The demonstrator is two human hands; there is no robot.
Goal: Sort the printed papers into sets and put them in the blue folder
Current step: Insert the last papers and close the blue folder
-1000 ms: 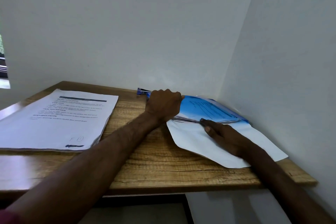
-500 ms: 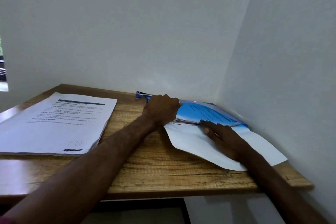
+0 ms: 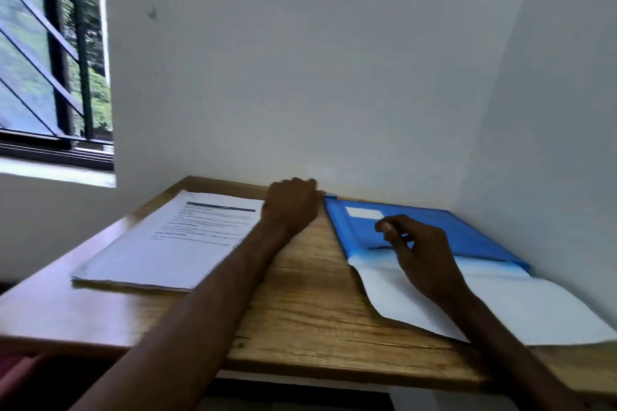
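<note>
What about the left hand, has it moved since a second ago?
Yes. The left hand has slid left along the table, off the corner of the blue folder, and now sits next to the paper stack.

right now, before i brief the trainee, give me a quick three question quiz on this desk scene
1. True or false: the stack of printed white papers lies left of the blue plastic folder on the wooden desk.
2. The right hand is above: A the papers, B the folder, C bare desk.
3. What is in the wall left of the desk?
Key: 1 true; 2 B; 3 a barred window.
</note>
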